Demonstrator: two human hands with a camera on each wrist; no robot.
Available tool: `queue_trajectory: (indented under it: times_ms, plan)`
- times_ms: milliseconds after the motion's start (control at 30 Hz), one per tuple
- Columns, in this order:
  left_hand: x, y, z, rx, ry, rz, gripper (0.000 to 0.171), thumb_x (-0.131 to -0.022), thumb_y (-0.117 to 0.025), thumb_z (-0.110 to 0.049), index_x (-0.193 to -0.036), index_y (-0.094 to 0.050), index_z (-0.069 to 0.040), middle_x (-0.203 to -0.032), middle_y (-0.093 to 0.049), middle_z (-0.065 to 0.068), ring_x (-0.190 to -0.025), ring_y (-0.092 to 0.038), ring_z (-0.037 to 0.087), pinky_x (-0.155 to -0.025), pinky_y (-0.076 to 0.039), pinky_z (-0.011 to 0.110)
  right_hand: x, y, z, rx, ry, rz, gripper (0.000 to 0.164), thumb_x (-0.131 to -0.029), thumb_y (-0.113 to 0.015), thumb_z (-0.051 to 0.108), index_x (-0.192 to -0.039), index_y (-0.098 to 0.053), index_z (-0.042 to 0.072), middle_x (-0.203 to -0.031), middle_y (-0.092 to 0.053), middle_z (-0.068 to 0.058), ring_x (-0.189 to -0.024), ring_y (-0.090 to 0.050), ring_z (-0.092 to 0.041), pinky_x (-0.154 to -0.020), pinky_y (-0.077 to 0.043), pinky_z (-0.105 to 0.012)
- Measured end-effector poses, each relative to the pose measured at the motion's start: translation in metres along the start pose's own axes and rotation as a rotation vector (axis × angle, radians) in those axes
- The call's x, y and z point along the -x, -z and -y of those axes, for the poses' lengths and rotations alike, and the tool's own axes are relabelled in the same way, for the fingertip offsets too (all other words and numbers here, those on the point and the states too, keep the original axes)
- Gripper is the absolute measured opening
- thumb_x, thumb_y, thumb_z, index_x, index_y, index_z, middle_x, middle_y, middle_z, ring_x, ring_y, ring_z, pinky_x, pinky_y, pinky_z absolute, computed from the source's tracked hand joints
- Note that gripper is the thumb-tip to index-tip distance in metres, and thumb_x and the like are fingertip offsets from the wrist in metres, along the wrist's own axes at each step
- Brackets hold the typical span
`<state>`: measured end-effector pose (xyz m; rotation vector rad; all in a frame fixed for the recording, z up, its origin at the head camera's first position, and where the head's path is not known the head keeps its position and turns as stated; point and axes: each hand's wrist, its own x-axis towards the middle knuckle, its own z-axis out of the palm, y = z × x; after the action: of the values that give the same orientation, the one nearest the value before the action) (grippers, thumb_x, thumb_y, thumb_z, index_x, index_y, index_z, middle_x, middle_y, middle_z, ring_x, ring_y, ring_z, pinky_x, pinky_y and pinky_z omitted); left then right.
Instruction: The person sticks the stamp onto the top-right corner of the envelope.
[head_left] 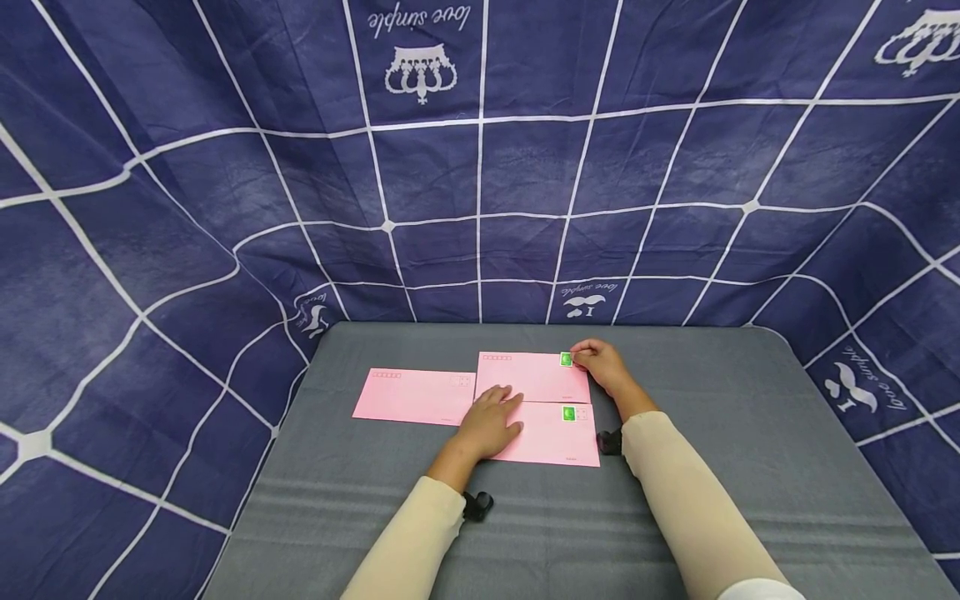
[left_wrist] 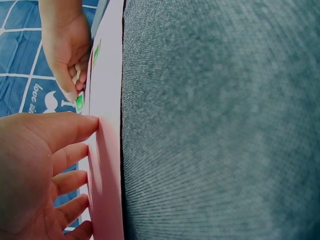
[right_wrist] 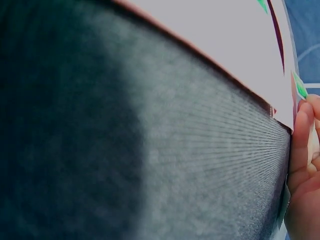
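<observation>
I count three pink envelopes point(head_left: 412, 396) on one grey bench point(head_left: 315, 508), two green stamps point(head_left: 569, 413) on the right-hand pair. Right grip point(head_left: 606, 367): pinching the upper stamp point(head_left: 566, 359). Left grip point(head_left: 487, 427): released, fingers spread over the envelopes.

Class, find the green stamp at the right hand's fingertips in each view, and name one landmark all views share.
Head: stamp right of centre, below mid-height.
Left wrist: stamp left of centre, just above mid-height.
Right wrist: stamp near the right edge, above mid-height.
Shared landmark: the other green stamp.
</observation>
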<state>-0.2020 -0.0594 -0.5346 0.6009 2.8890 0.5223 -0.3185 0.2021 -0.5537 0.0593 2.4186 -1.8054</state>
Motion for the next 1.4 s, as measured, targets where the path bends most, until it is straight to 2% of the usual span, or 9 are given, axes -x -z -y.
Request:
queue_trajectory:
  times_ms: [133,433,667,833,1067,1300,1400]
  plan:
    - [-0.0004,-0.0002,0.0005,0.006,0.002,0.0,0.055,-0.099,-0.059,-0.034,-0.15,-0.051,-0.016,-0.16,-0.043,0.01,-0.151,-0.035,0.031,-0.125,-0.028,0.046,-0.0004,-0.0008,-0.0004,0.019,0.002,-0.003,0.026,-0.094,-0.065,0.004,-0.115,-0.065,-0.011,-0.08,-0.067,0.008,-0.073,-0.06,0.0,-0.069,-0.05,-0.014]
    - [-0.0014,-0.0009,0.0013,0.008,-0.015,-0.01,0.055,-0.099,-0.059,-0.033,-0.15,-0.051,-0.013,-0.16,-0.043,0.012,-0.151,-0.034,0.032,-0.125,-0.027,0.047,-0.0036,-0.0017,-0.0008,0.039,0.009,-0.017,0.022,-0.094,-0.066,0.006,-0.11,-0.066,-0.009,-0.076,-0.064,0.01,-0.071,-0.058,-0.002,-0.066,-0.048,-0.015]
    - [-0.0027,-0.001,0.0011,0.015,0.0,0.011,0.056,-0.1,-0.056,-0.035,-0.152,-0.047,-0.016,-0.162,-0.039,0.01,-0.153,-0.031,0.03,-0.127,-0.023,0.045,-0.0029,-0.0013,0.0006,0.079,0.015,-0.03,0.02,-0.094,-0.066,0.007,-0.109,-0.068,-0.006,-0.075,-0.062,0.013,-0.071,-0.055,-0.002,-0.066,-0.047,-0.015]
    - [-0.0034,-0.0018,0.002,0.015,-0.001,-0.002,0.055,-0.1,-0.057,-0.034,-0.151,-0.049,-0.016,-0.162,-0.04,0.009,-0.152,-0.032,0.03,-0.126,-0.024,0.045,-0.0014,-0.0011,0.002,0.105,0.012,-0.031,0.021,-0.093,-0.067,0.008,-0.11,-0.068,-0.005,-0.073,-0.059,0.014,-0.071,-0.054,-0.004,-0.066,-0.046,-0.015]
    - [-0.0029,0.0,0.0018,-0.003,-0.005,0.01,0.056,-0.1,-0.057,-0.035,-0.152,-0.048,-0.016,-0.162,-0.04,0.01,-0.153,-0.032,0.031,-0.126,-0.024,0.046,-0.0032,-0.0008,0.0019,0.14,0.021,-0.026,0.021,-0.094,-0.067,0.009,-0.109,-0.069,-0.005,-0.074,-0.059,0.012,-0.071,-0.053,-0.003,-0.065,-0.045,-0.016]
    - [-0.0003,0.0029,-0.0009,0.017,0.005,0.018,0.055,-0.1,-0.058,-0.033,-0.151,-0.049,-0.015,-0.161,-0.041,0.01,-0.152,-0.033,0.031,-0.125,-0.027,0.047,-0.0027,-0.0017,0.0005,0.196,0.014,-0.034,0.019,-0.093,-0.067,0.01,-0.107,-0.07,-0.003,-0.077,-0.06,0.007,-0.071,-0.053,-0.007,-0.065,-0.045,-0.017]
    - [0.0001,0.0025,-0.0009,-0.009,-0.008,0.011,0.055,-0.1,-0.058,-0.033,-0.15,-0.05,-0.014,-0.16,-0.042,0.011,-0.151,-0.035,0.031,-0.125,-0.027,0.045,-0.0025,-0.002,-0.0001,0.235,0.018,-0.037,0.018,-0.092,-0.067,0.01,-0.106,-0.071,-0.001,-0.078,-0.062,0.006,-0.072,-0.053,-0.007,-0.066,-0.045,-0.018]
